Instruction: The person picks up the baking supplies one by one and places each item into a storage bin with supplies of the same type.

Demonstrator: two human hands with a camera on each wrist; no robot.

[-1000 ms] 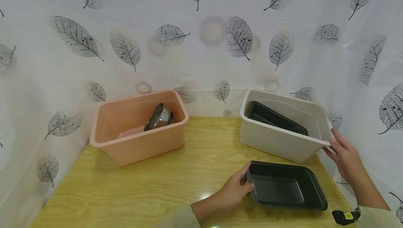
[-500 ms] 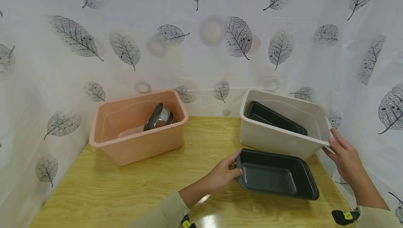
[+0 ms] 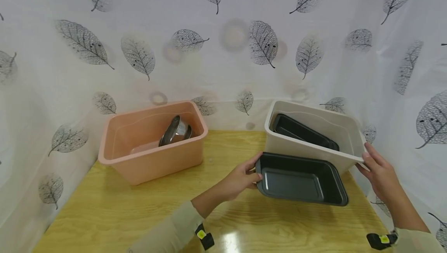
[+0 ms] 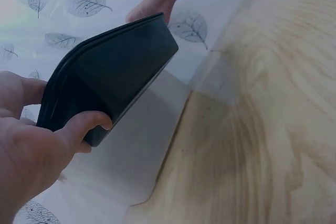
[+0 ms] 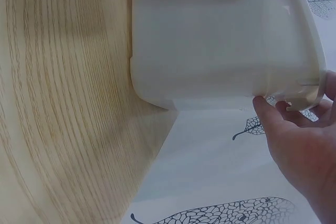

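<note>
My left hand (image 3: pixel 234 180) grips the left end of a dark rectangular loaf pan (image 3: pixel 297 179), held above the table just in front of the white bin (image 3: pixel 304 150). In the left wrist view the thumb lies on the underside of the pan (image 4: pixel 118 66). My right hand (image 3: pixel 380 173) holds the near right corner of the white bin's rim; the right wrist view shows its thumb against the bin's outer wall (image 5: pixel 226 45). Another dark pan (image 3: pixel 304 130) leans inside the white bin.
A pink bin (image 3: pixel 157 163) stands at the left of the wooden table (image 3: pixel 139 210), with shiny metal bowls (image 3: pixel 176 130) tilted at its right end. A leaf-printed white sheet (image 3: pixel 216 70) closes in the back and sides.
My left hand has carried the loaf pan up and leftward, from low over the table's front right to just in front of the white bin. The right hand stays on the rim.
</note>
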